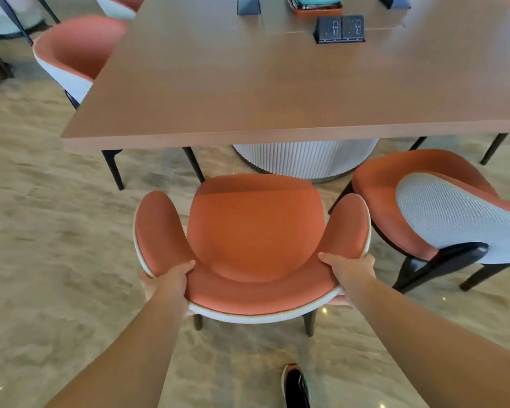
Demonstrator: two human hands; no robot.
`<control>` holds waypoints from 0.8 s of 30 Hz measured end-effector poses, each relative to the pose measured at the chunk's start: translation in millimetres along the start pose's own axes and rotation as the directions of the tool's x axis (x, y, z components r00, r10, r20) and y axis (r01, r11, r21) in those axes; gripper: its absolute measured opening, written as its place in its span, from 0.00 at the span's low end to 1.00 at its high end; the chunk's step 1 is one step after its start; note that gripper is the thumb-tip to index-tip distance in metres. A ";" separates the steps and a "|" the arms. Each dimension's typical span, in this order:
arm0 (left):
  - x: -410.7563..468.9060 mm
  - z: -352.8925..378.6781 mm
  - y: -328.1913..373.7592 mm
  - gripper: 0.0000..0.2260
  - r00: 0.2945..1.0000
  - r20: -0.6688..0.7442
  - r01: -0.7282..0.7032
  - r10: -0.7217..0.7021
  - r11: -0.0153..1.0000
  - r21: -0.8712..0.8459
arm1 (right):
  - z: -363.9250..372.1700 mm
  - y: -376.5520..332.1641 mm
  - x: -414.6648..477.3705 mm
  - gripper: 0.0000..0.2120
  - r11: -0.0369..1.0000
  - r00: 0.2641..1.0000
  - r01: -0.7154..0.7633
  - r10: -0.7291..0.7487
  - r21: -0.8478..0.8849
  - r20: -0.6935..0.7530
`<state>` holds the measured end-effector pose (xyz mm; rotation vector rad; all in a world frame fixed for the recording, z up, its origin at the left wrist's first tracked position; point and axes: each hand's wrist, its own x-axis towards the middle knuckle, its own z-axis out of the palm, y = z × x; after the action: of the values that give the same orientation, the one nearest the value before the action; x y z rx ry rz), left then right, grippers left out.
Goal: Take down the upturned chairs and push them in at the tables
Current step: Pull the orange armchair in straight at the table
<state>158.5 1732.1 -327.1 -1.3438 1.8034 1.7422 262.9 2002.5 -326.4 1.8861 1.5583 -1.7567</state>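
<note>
Chair: the chair (253, 231) stands upright on the floor, seat opening toward the surface (248, 83), its front edge just short of the near edge. The front legs are hidden, so it may be slightly tipped.
Left grip: the left grip (168, 279) clasps the left curve of the backrest rim, thumb on the orange inside.
Right grip: the right grip (349, 270) clasps the right curve the same way.
Axis: back-to-front runs straight away from both grips toward the surface; neither is nearer.
Next move: probably an even forward push.
Clearance: the ribbed pedestal (306, 160) lies ahead and a little to the right under the surface; the neighbouring chair (442, 213) stands near on the right, not touching.
</note>
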 end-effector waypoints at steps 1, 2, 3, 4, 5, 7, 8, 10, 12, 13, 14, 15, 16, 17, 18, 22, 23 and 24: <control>3.2 1.9 1.5 0.44 1.000 -0.014 0.002 -0.003 1.000 -0.021 | 0.7 -2.0 3.7 0.39 1.000 1.000 0.009 -0.009 -0.013 -0.014; 7.2 3.1 2.4 0.43 1.000 -0.029 0.003 -0.004 0.999 -0.040 | 2.1 -2.7 7.2 0.38 1.000 1.000 0.014 -0.015 -0.028 -0.026; 9.8 3.2 1.3 0.41 0.999 -0.046 -0.004 0.002 0.999 -0.050 | 3.0 -1.6 9.0 0.37 0.999 0.999 0.020 -0.021 -0.039 -0.042; 10.5 2.6 -0.2 0.40 0.998 -0.054 -0.015 0.011 0.998 -0.057 | 3.8 -0.5 9.3 0.36 0.999 0.998 0.026 -0.028 -0.045 -0.050; 10.8 1.7 -1.4 0.39 0.998 -0.056 -0.025 0.022 0.998 -0.062 | 4.9 0.5 9.3 0.36 0.998 0.998 0.035 -0.037 -0.052 -0.054; 12.8 2.2 -2.5 0.39 0.997 -0.064 -0.036 0.031 0.996 -0.079 | 5.0 1.4 11.8 0.34 0.996 0.996 0.054 -0.058 -0.065 -0.069; 13.7 2.9 -2.8 0.38 0.997 -0.071 -0.045 0.039 0.995 -0.087 | 5.1 1.8 13.2 0.33 0.996 0.995 0.065 -0.070 -0.065 -0.076; 11.9 4.2 -3.6 0.36 0.996 -0.068 -0.059 0.053 0.994 -0.093 | 3.8 1.3 14.7 0.31 0.995 0.994 0.081 -0.086 -0.063 -0.074; 10.2 6.2 -5.0 0.36 0.996 -0.070 -0.058 0.051 0.993 -0.105 | 1.8 -0.1 16.8 0.29 0.994 0.992 0.088 -0.094 -0.071 -0.083; 8.7 7.1 -5.4 0.36 0.997 -0.065 -0.056 0.049 0.992 -0.114 | 0.5 -0.9 17.6 0.28 0.993 0.992 0.090 -0.096 -0.071 -0.086; 7.1 8.0 -6.0 0.37 0.997 -0.055 -0.054 0.048 0.991 -0.124 | -0.8 -2.5 18.4 0.28 0.993 0.992 0.092 -0.098 -0.069 -0.082; 5.8 8.8 -6.7 0.39 0.998 -0.048 -0.052 0.046 0.991 -0.126 | -2.1 -4.1 19.3 0.28 0.993 0.992 0.094 -0.099 -0.069 -0.078; 5.1 10.0 -7.6 0.39 0.998 -0.046 -0.049 0.043 0.991 -0.124 | -3.6 -5.8 20.3 0.27 0.993 0.992 0.094 -0.099 -0.070 -0.079; 4.3 11.5 -8.1 0.40 0.998 -0.047 -0.047 0.041 0.991 -0.122 | -4.8 -8.2 22.0 0.27 0.993 0.992 0.094 -0.099 -0.068 -0.080; 2.8 12.9 -9.0 0.40 0.998 -0.045 -0.043 0.038 0.992 -0.120 | -6.3 -9.5 23.9 0.27 0.993 0.992 0.095 -0.100 -0.063 -0.079; -2.4 17.7 -9.7 0.39 0.999 -0.038 -0.026 0.021 0.992 -0.121 | -9.5 -13.8 28.2 0.26 0.993 0.992 0.108 -0.112 -0.056 -0.066; -2.7 19.1 -9.2 0.39 0.999 -0.042 -0.026 0.021 0.993 -0.118 | -10.1 -14.2 29.1 0.26 0.992 0.992 0.110 -0.114 -0.056 -0.063; -2.6 20.0 -8.7 0.38 0.998 -0.050 -0.030 0.024 0.993 -0.114 | -10.4 -14.2 29.6 0.26 0.992 0.992 0.112 -0.115 -0.057 -0.059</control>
<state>158.8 1752.6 -335.0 -1.4241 1.7791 1.8689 253.3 2033.0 -339.2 1.8795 1.7496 -1.6959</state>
